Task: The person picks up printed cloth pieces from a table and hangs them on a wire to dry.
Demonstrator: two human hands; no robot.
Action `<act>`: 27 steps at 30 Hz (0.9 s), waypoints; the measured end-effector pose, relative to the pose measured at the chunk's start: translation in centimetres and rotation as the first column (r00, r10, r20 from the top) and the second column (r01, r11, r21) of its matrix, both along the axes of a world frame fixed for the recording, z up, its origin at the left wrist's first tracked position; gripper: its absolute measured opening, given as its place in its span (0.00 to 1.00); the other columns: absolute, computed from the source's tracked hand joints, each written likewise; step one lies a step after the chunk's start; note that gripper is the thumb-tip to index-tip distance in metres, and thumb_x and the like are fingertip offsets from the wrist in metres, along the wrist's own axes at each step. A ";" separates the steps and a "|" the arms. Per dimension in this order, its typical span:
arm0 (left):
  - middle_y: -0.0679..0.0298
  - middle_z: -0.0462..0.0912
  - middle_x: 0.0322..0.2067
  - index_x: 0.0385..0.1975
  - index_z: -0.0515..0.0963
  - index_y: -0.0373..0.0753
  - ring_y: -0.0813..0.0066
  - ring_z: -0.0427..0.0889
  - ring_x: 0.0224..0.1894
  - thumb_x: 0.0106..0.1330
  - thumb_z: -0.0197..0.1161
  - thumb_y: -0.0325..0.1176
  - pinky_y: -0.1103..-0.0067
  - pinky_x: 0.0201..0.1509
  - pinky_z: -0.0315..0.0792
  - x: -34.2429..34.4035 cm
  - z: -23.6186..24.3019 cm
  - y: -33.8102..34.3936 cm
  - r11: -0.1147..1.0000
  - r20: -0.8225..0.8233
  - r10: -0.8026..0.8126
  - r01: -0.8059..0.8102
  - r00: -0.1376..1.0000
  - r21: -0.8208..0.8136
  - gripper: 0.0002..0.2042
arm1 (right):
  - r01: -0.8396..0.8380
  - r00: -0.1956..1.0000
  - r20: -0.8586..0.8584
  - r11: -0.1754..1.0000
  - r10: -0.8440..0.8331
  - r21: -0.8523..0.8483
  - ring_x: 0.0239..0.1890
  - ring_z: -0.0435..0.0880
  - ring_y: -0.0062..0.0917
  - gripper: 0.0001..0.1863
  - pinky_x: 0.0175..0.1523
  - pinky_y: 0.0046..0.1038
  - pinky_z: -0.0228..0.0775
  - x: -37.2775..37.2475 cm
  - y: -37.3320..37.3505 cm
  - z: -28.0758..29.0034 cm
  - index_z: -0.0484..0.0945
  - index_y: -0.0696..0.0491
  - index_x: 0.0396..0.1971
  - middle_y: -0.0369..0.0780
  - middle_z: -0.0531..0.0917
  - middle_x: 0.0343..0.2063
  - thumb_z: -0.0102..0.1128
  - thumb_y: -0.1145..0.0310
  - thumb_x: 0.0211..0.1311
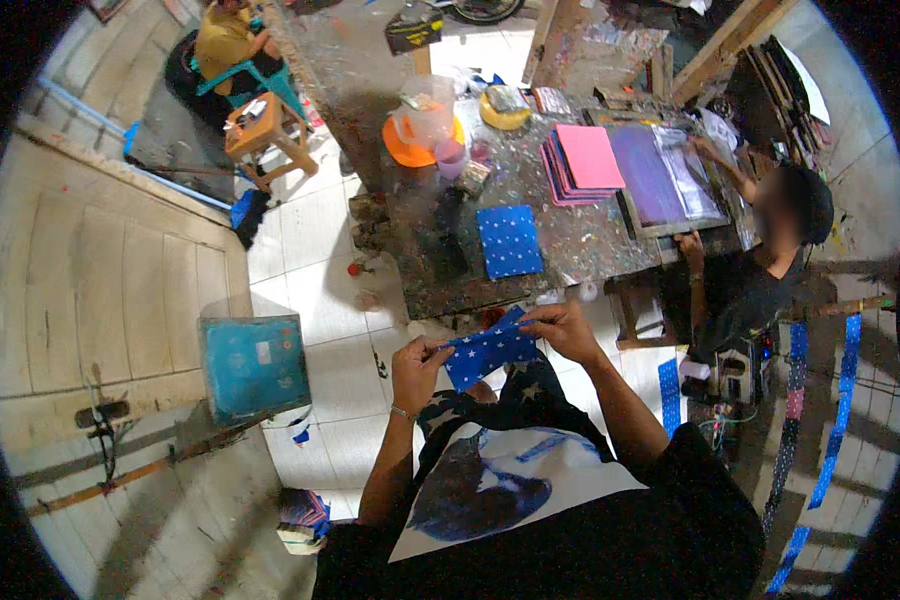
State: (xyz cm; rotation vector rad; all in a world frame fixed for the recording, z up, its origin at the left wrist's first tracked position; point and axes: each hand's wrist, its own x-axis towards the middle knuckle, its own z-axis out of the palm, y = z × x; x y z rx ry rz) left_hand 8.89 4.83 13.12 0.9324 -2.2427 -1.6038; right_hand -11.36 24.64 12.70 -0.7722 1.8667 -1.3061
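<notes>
In the head view my left hand (417, 372) pinches the left end of a blue cloth piece (482, 356) with white stars, which is creased and held up over my lap. My right hand (562, 330) grips the same piece at its upper right, fingers closed on the edge. A similar flat blue starred piece (509, 242) lies on the paint-spattered table (570, 255), just beyond my hands.
On the table are stacked pink sheets (587, 152), a purple printing screen (638, 180) and containers (418, 130). A co-worker (770, 255) works at its right; another person (225, 45) sits far left. A teal panel (250, 372) leans at left; blue starred strips (850, 350) hang at right.
</notes>
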 end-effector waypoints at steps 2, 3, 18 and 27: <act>0.62 0.82 0.24 0.30 0.80 0.31 0.82 0.77 0.25 0.56 0.67 0.28 0.84 0.30 0.71 -0.4 -1.9 1.2 0.973 -0.074 0.069 -0.050 0.995 0.226 0.07 | 0.001 0.998 0.066 1.000 -0.001 0.000 0.31 0.81 0.20 0.07 0.38 0.23 0.73 -0.6 0.8 -1.0 0.83 0.56 0.33 0.39 0.84 0.28 0.63 0.74 0.53; 0.62 0.82 0.24 0.30 0.80 0.30 0.82 0.77 0.25 0.56 0.67 0.27 0.84 0.30 0.71 -1.0 -1.6 1.5 0.966 -0.063 0.080 -0.062 0.995 0.250 0.07 | -0.018 0.999 0.041 1.000 0.017 0.022 0.31 0.81 0.20 0.08 0.38 0.23 0.74 -1.1 0.9 -1.6 0.83 0.58 0.34 0.40 0.84 0.28 0.63 0.75 0.53; 0.69 0.68 0.12 0.58 0.65 0.34 0.84 0.61 0.17 0.55 0.62 0.21 0.83 0.22 0.58 0.7 0.3 0.1 0.875 0.445 0.452 -0.288 0.773 -0.388 0.28 | 0.559 0.821 -0.373 0.742 -0.433 0.370 0.31 0.83 0.33 0.19 0.38 0.35 0.73 -20.2 -5.9 -27.4 0.80 0.57 0.31 0.45 0.83 0.26 0.73 0.61 0.40; 0.66 0.74 0.19 0.57 0.64 0.30 0.84 0.68 0.23 0.54 0.61 0.19 0.86 0.26 0.62 0.5 -0.4 1.4 0.834 0.316 0.547 -0.472 0.775 -0.285 0.27 | 0.486 0.858 0.012 0.819 -0.513 0.305 0.25 0.78 0.23 0.09 0.33 0.26 0.70 -21.3 -1.0 -29.4 0.77 0.55 0.25 0.37 0.79 0.21 0.70 0.71 0.45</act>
